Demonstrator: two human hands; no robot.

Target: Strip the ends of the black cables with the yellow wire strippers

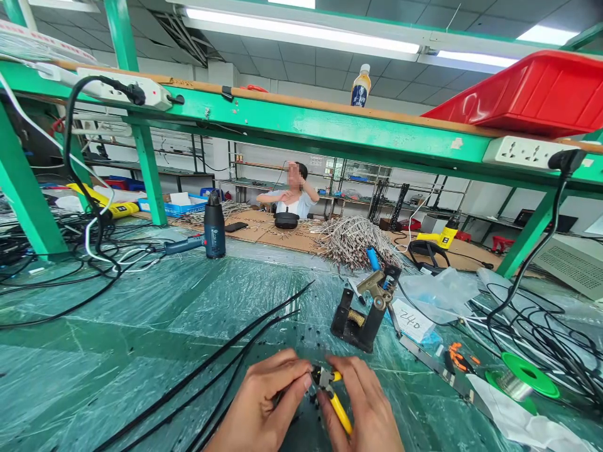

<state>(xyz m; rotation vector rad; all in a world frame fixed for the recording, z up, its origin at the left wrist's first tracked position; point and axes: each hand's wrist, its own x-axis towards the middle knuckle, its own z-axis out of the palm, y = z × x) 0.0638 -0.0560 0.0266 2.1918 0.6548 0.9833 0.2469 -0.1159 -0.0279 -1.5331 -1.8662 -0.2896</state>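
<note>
My right hand point(365, 402) is closed around a pair of small yellow-handled cutting pliers point(340, 411). The pliers' metal head points up and to the left, toward my left hand. With thumb and forefinger pinched at the jaws, my left hand point(271, 398) holds something small and dark, mostly hidden by the fingers. Long thin black cables point(245, 336) run across the mat to the left and partly behind my left hand. Tiny black bits lie scattered around both hands.
Beyond my hands stand a black soldering iron stand point(355, 320) and a heat gun point(215, 229). Right: a solder spool point(521, 376), a paper marked 240 point(411, 321) and tangled cables. A wire heap point(355, 242) lies farther back, near a seated person point(293, 194). A green shelf beam point(301, 119) spans overhead.
</note>
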